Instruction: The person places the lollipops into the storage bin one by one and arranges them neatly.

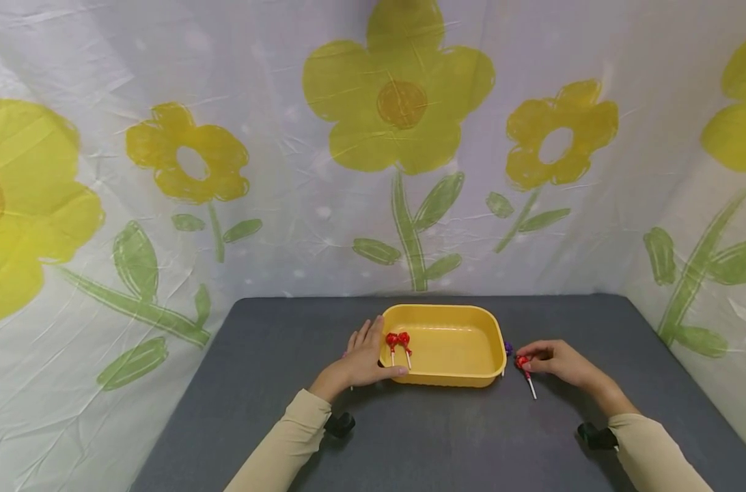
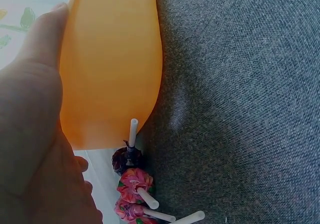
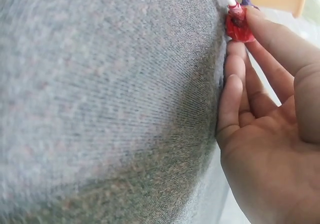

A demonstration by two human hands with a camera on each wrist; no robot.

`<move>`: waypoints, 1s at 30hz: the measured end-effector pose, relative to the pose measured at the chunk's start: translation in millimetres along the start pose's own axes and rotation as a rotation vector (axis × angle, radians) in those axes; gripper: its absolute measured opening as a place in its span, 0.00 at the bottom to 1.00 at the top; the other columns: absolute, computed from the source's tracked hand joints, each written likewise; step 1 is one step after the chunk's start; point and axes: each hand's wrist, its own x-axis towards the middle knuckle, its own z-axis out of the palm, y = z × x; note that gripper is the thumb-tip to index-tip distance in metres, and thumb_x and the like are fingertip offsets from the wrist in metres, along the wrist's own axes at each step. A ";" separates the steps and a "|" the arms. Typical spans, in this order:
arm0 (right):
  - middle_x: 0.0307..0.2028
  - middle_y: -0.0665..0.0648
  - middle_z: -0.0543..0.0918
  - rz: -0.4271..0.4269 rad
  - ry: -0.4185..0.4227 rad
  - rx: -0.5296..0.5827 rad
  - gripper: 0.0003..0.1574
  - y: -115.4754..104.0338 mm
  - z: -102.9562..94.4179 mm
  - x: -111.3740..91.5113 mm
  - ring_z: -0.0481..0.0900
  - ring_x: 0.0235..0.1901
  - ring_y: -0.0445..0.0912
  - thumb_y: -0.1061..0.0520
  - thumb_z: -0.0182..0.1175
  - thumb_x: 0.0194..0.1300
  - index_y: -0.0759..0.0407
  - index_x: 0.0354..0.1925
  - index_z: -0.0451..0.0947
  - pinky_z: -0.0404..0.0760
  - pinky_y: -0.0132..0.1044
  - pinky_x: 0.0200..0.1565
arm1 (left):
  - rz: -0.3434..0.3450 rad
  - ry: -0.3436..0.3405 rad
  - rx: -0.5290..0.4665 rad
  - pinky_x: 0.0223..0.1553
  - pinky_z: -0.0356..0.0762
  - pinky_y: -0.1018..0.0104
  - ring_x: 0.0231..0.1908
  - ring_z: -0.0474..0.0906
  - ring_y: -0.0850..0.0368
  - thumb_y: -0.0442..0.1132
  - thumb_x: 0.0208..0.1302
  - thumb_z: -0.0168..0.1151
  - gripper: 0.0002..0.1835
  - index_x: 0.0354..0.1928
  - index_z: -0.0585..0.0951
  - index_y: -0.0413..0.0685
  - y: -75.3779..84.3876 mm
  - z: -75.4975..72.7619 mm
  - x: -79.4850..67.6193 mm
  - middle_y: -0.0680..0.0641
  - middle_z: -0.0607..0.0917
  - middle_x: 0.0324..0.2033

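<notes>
Your right hand pinches a red-wrapped lollipop by its round head, between thumb and fingertips, just right of the yellow tray; whether it is clear of the gray tabletop, you cannot tell. Your left hand rests against the tray's left end, fingers extended and thumb at the near rim, well apart from your right. Expect the lollipop to be light: a hard ball, likely to crack under a sharp knock, in a thin wrapper that may slip or twist slightly under your fingers. The ball looks the surest place to hold; a pinch on the stick would probably let the head swing. The long axis follows the white stick, which points toward you and slightly away from the tray. Inside the tray, near its left wall, two red lollipops lie side by side, sticks also toward you. A purple-wrapped lollipop sits just beside the tray's right end, and more lollipops lie outside its left end.
</notes>
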 end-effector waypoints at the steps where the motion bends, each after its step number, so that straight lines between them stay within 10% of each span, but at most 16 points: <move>1: 0.43 0.61 0.85 0.000 0.002 -0.003 0.23 -0.4 0.4 -0.2 0.77 0.35 0.35 0.56 0.63 0.67 0.69 0.56 0.78 0.81 0.27 0.38 | 0.002 0.001 0.000 0.77 0.34 0.37 0.79 0.33 0.40 0.76 0.55 0.58 0.67 0.79 0.33 0.46 0.1 -0.1 -0.1 0.42 0.39 0.80; 17: 0.43 0.59 0.87 -0.014 -0.060 0.020 0.23 -9.5 -14.2 -0.2 0.81 0.37 0.32 0.55 0.63 0.67 0.71 0.54 0.78 0.83 0.28 0.41 | 0.030 -0.013 0.004 0.76 0.34 0.36 0.79 0.33 0.40 0.77 0.55 0.57 0.67 0.79 0.33 0.44 0.3 -1.3 -0.5 0.41 0.37 0.80; 30: 0.46 0.51 0.87 -0.006 -0.252 0.114 0.23 -62.1 -59.8 18.4 0.84 0.46 0.43 0.56 0.59 0.70 0.67 0.58 0.76 0.82 0.35 0.50 | 0.015 0.001 0.004 0.77 0.34 0.37 0.79 0.34 0.40 0.76 0.55 0.58 0.67 0.79 0.34 0.45 -3.0 1.5 1.6 0.41 0.39 0.80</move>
